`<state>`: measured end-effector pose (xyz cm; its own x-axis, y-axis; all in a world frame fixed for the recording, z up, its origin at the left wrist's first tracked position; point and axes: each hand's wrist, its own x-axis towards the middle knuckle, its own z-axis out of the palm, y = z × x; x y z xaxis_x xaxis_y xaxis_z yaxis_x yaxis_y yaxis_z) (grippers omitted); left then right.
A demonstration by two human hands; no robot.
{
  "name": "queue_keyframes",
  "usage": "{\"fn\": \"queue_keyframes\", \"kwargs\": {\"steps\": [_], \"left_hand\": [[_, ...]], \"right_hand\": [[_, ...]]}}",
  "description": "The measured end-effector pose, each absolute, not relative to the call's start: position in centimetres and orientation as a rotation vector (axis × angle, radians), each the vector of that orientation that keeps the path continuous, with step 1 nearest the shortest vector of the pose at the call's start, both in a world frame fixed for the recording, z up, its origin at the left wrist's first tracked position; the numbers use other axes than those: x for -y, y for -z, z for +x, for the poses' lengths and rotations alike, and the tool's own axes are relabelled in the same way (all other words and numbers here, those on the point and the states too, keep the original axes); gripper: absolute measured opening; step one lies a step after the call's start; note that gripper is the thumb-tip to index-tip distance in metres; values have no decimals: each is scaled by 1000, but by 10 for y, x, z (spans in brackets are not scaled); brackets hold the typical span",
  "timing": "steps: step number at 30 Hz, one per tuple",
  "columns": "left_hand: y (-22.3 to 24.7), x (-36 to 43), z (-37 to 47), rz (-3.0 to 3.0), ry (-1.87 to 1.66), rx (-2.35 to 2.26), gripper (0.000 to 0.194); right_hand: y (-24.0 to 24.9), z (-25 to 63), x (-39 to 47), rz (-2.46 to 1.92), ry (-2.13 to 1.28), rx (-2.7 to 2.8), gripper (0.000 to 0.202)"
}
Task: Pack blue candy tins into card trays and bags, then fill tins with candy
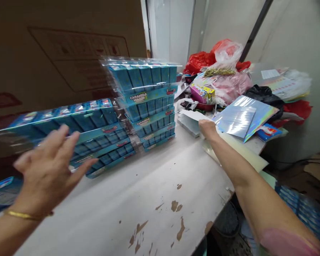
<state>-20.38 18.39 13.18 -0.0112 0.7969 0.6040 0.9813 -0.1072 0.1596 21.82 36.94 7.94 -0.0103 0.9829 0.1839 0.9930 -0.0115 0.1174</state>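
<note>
My left hand (49,163), a little blurred, is raised with its fingers spread and holds nothing. It is in front of a stack of blue display boxes (101,131) covered in clear film. Beside them is a taller stack of the same film-wrapped boxes (149,99), printed "CARAMELO MACIZO". My right hand (208,128) reaches across the table with its fingers closed at the edge of a white sheet (193,115). That sheet lies at the top of a pile of white card (188,127). My right fingertips are mostly hidden.
A large brown carton (69,42) stands behind the boxes at left. Right of my right hand lie shiny holographic sheets (237,115) and a pale yellow sheet (242,151). Plastic bags (229,78) are heaped behind. The white table (149,192) has brown worn patches; its edge runs at lower right.
</note>
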Motion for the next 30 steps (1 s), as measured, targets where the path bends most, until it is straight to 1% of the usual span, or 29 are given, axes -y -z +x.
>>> {"fn": "queue_keyframes", "kwargs": {"steps": [3,5,6,8,10,12,13,14,15,16,19,21,23,24,25,27,29,30], "left_hand": [[-106,-116,-175,-2218,1087,1997,52],[-82,-66,-155,-2349,1311,2357,36],[-71,-42,-144,-2366,1428,2619,32],[-50,1,-123,-2257,1716,3070,40],[-34,36,-108,-1898,2086,3373,53],[-20,61,-105,-1442,2427,3439,58],[-13,72,-109,-1283,2518,3408,58],[-6,81,-116,-1197,2534,3361,57],[1,91,-127,-1183,2462,3313,57],[7,101,-139,-1238,2293,3276,57],[22,133,-178,-1589,1491,3097,50],[28,152,-199,-1866,1046,2858,49],[33,162,-211,-2172,802,2568,55],[36,165,-214,-2316,723,2428,58],[39,165,-216,-2434,662,2308,57],[49,162,-219,-2566,596,2155,44],[60,159,-220,-2550,655,2110,30],[64,158,-220,-2515,711,2106,27]], "right_hand": [[-101,202,-279,-1951,656,2248,29],[-100,183,-203,-1793,708,2337,29],[-95,170,-165,-1715,674,2401,30],[-78,134,-95,-1576,534,2497,29],[-57,87,-39,-1446,285,2596,24],[-38,36,3,-1268,10,2697,17],[-30,13,20,-1177,-109,2728,17],[-23,-5,34,-1091,-228,2760,19],[-17,-18,46,-1004,-340,2789,22],[-12,-25,55,-927,-437,2808,27],[3,-11,65,-713,-575,2838,48],[13,15,59,-582,-531,2872,70],[23,40,47,-525,-435,2938,90],[28,49,41,-532,-374,2961,94],[33,55,35,-547,-313,2975,91],[41,60,25,-543,-234,2976,70],[48,59,18,-479,-239,2952,48],[51,58,15,-435,-264,2930,42]]}}
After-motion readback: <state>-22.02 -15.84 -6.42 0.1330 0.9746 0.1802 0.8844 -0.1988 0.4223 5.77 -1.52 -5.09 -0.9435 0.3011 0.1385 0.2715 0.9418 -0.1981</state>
